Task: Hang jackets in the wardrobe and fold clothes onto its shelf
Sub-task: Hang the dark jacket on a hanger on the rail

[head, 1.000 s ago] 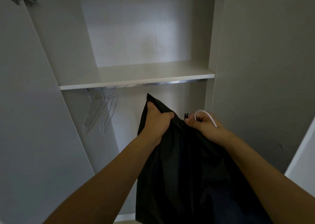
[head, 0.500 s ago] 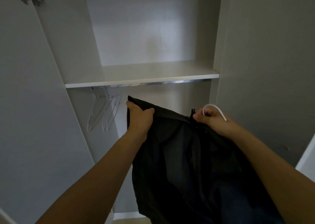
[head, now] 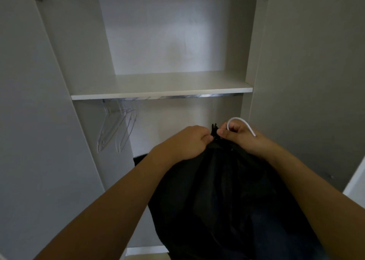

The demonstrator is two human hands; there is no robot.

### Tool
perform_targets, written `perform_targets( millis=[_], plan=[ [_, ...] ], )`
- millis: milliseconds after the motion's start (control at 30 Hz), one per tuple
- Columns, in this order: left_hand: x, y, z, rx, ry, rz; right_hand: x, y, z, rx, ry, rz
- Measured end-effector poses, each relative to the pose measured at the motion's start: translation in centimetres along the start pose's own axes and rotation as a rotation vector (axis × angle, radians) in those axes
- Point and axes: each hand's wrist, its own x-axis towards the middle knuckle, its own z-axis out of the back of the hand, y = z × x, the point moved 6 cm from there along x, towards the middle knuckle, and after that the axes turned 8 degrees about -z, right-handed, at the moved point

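Jacket (head: pixel 227 196): black, hangs in front of you betw. both forearms, lower centre-right of the view; top edge bunched where your two hands meet, fabric drapes down out of view at the bottom.
Left hand (head: pixel 187 141): your fingers are curled over the jacket's top edge, gripping the cloth just left of the collar point; knuckles up.
Right hand (head: pixel 239 136): fingers curled tight, pinching the jacket top & the white hanger together; touches yr left hand's fingertips at the collar.
White hanger (head: pixel 240 124): only the hook shows, a thin white loop arching over yr right hand's knuckles; rest hidden in the jacket.
Clear hangers (head: pixel 116 127): approx. 2–3 transparent ones, hung at the left end of the rail, well apart from your hands; exact count hard to tell.
Rail (head: pixel 197 96): chrome bar just under the shelf, runs the wardrobe's width.
Shelf (head: pixel 158 86): white board above the rail, farther back & higher than the jacket.
Wardrobe (head: pixel 167 34): doors open either side of you, pale back panel beyond the shelf.
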Motion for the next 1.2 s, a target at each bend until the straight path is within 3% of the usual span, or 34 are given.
perform_targets(
  millis=[233,333,400,500,667,867,1067,1200],
  plan=[
    [-2.4,0.3,0.6,0.172,-0.165,-0.164,0.4,-2.4,0.7,-0.199,0.085,-0.095],
    [-3.6,2.5,2.1,0.206,-0.152,-0.076,0.7,-2.6,1.9,-0.188,0.034,-0.084],
    [-3.9,4.2,2.7,0.223,-0.051,0.055,1.1,-2.4,2.0,-0.160,0.015,-0.076],
    [-2.3,4.6,2.5,0.032,0.052,0.199,1.9,-0.8,0.8,-0.150,0.015,-0.013],
    [0.7,1.6,-0.4,-0.085,0.012,0.098,2.3,1.4,-0.4,-0.204,0.061,0.073],
    [-1.1,2.5,1.1,-0.017,-0.130,0.038,2.0,-0.4,1.3,-0.383,0.078,-0.002],
    [-3.0,5.7,4.4,0.183,0.040,0.185,2.3,-0.2,2.6,-0.304,-0.017,-0.014],
    [-0.3,2.6,1.5,-0.074,-0.019,0.153,3.0,2.4,0.5,-0.287,-0.037,0.115]
  ],
)
